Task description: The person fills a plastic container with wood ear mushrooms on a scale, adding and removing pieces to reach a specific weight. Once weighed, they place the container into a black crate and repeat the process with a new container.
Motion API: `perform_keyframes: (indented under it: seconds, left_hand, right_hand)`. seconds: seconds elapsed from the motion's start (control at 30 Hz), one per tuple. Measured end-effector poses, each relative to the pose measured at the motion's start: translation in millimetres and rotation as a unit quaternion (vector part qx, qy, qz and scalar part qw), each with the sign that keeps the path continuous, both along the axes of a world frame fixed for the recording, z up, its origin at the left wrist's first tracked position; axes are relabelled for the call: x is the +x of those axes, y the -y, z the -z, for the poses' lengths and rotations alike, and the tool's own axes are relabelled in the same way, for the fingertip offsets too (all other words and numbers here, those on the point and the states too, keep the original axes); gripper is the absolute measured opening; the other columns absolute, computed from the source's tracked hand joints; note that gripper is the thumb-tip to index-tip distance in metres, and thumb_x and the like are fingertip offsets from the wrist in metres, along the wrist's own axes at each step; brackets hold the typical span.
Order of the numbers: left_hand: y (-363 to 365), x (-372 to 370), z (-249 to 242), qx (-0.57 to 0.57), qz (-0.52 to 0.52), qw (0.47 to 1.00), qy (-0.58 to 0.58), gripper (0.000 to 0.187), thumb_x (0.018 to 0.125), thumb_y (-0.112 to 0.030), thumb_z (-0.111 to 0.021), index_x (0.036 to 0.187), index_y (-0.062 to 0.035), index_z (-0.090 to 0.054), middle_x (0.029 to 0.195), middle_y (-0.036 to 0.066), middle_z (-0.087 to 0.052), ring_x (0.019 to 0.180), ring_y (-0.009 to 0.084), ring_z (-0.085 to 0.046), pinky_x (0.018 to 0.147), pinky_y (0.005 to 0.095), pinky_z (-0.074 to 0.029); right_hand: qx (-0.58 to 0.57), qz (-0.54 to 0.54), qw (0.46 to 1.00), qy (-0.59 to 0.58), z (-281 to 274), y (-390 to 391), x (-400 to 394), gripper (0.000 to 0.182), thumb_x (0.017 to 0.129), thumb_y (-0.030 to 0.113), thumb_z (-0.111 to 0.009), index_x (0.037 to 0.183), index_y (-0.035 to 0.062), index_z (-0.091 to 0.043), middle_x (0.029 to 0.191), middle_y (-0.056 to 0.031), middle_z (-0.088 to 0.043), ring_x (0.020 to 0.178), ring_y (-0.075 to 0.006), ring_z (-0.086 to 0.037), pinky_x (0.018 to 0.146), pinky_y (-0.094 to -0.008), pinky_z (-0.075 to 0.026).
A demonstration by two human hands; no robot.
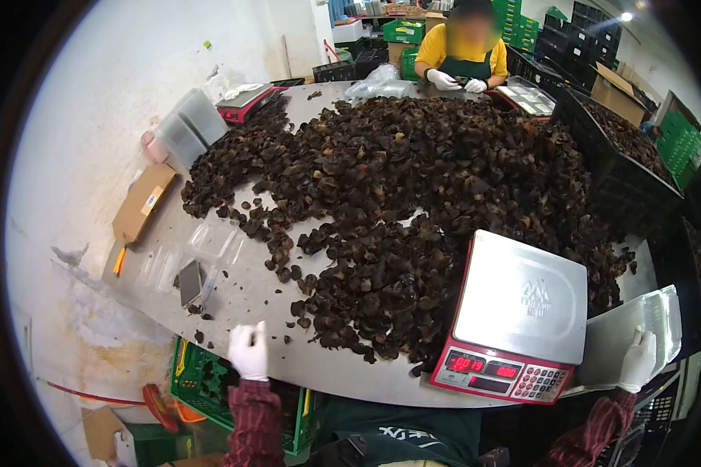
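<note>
My left hand (248,352), in a white glove, is over the near table edge with its fingers curled in. What it holds, if anything, is hidden. At the right, my gloved right hand (638,361) grips the side of a stack of clear plastic trays (611,342). Beside that stack a red scale (519,300) with a bare silver plate shows lit red digits. A broad heap of dark, curled pieces resembling wood ear mushrooms (382,171) covers much of the metal table (288,370).
A phone (190,282), clear plastic lids (210,243) and a cardboard piece (144,204) lie at the left. A green crate (202,381) stands below the near edge. Across the table sits a co-worker (463,54) with gloved hands. A black crate (623,167) borders the right.
</note>
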State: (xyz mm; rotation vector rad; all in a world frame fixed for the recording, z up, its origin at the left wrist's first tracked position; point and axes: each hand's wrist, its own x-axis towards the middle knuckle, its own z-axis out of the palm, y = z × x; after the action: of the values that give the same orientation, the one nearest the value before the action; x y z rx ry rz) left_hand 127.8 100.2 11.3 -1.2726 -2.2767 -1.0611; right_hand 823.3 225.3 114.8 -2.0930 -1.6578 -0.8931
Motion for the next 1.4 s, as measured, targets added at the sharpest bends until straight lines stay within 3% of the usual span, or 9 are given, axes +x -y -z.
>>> perform_keyframes:
  seconds: [0.07,0.23,0.33,0.53,0.7,0.93,1.1,1.23,1.4]
  left_hand:
    - [32.0,-30.2,7.4,-0.040,-0.073,0.995,-0.060,0.029,0.074,-0.015,-0.071,0.058,-0.0043,-0.049,0.063,0.008,-0.048,0.062,0.0256,-0.049,0.059,0.0363,-0.041]
    - [66.5,-47.9,9.3,-0.167,-0.148,0.969,-0.103,0.013,0.072,-0.014,-0.071,0.083,-0.0076,-0.069,0.114,0.011,-0.055,0.106,0.0305,-0.048,0.090,0.0432,-0.037]
    - [34.3,-24.6,7.8,-0.087,-0.006,0.994,-0.072,0.033,0.072,-0.009,-0.069,0.105,-0.0082,-0.064,0.121,0.017,-0.053,0.113,0.0338,-0.047,0.098,0.0428,-0.035]
    - [-76.3,73.7,9.7,-0.174,0.106,0.979,0.015,0.062,0.075,-0.042,-0.069,0.131,-0.0222,-0.050,0.143,0.021,-0.031,0.134,0.0391,-0.021,0.107,0.0549,-0.015]
    - [-123.0,151.3,-23.3,-0.250,0.343,0.905,-0.032,0.056,0.077,-0.054,-0.058,0.123,-0.0230,-0.055,0.130,0.015,-0.042,0.124,0.0369,-0.033,0.102,0.0549,-0.021]
    - [-95.1,177.9,-9.1,-0.118,0.481,0.869,-0.013,0.041,0.083,-0.037,-0.061,0.119,-0.0181,-0.060,0.130,0.014,-0.049,0.123,0.0323,-0.041,0.103,0.0495,-0.030]
    - [-112.5,92.2,-65.2,-0.026,0.409,0.911,0.038,0.038,0.073,-0.017,-0.069,0.110,-0.0118,-0.062,0.121,0.014,-0.052,0.105,0.0337,-0.053,0.092,0.0377,-0.043]
    - [-170.3,-48.7,-3.9,0.013,0.163,0.986,0.005,0.046,0.071,-0.025,-0.071,0.113,-0.0117,-0.061,0.122,0.016,-0.050,0.112,0.0352,-0.047,0.094,0.0417,-0.041]
    - [-198.4,-90.5,6.8,-0.209,0.027,0.975,0.070,0.053,0.071,-0.036,-0.071,0.122,-0.0245,-0.058,0.133,0.017,-0.044,0.123,0.0365,-0.038,0.101,0.0463,-0.035]
  right_hand:
    - [0.002,-0.007,1.000,-0.002,-0.9,-0.3,-1.4,0.026,0.092,0.022,-0.052,0.079,0.0004,-0.048,0.075,-0.0161,-0.050,0.070,-0.0349,-0.052,0.061,-0.0425,-0.041]
    - [-0.004,0.016,1.000,-0.015,-2.7,-0.3,-4.6,0.025,0.092,0.022,-0.052,0.080,0.0000,-0.048,0.076,-0.0168,-0.050,0.070,-0.0354,-0.052,0.061,-0.0429,-0.041]
    - [-0.018,0.014,1.000,-0.005,-3.9,0.1,-1.0,0.025,0.092,0.021,-0.052,0.080,0.0001,-0.048,0.076,-0.0169,-0.050,0.070,-0.0356,-0.052,0.062,-0.0432,-0.040]
    - [-0.006,0.021,1.000,-0.017,-1.2,0.0,-0.6,0.025,0.092,0.021,-0.052,0.081,-0.0007,-0.048,0.076,-0.0173,-0.050,0.071,-0.0356,-0.051,0.063,-0.0421,-0.040]
    - [-0.009,0.007,0.999,-0.047,-3.4,-0.4,-1.9,0.026,0.093,0.020,-0.050,0.080,-0.0018,-0.049,0.076,-0.0185,-0.049,0.071,-0.0365,-0.050,0.064,-0.0423,-0.039]
    - [-0.026,0.022,0.997,-0.063,1.9,-1.0,8.6,0.028,0.095,0.023,-0.047,0.081,-0.0021,-0.047,0.079,-0.0210,-0.049,0.075,-0.0393,-0.049,0.067,-0.0433,-0.039]
    - [0.014,-0.037,0.996,0.076,-40.2,6.6,-50.1,0.036,0.091,0.027,-0.050,0.066,0.0025,-0.058,0.063,-0.0172,-0.058,0.057,-0.0346,-0.056,0.054,-0.0428,-0.045]
    - [-0.002,0.002,0.997,0.078,-42.6,8.2,-54.7,0.037,0.092,0.029,-0.049,0.067,0.0028,-0.059,0.063,-0.0170,-0.059,0.058,-0.0342,-0.056,0.054,-0.0424,-0.046]
    - [0.005,0.003,0.997,0.072,-40.9,8.1,-53.7,0.037,0.092,0.030,-0.048,0.069,0.0035,-0.059,0.066,-0.0165,-0.059,0.060,-0.0339,-0.057,0.056,-0.0417,-0.046]
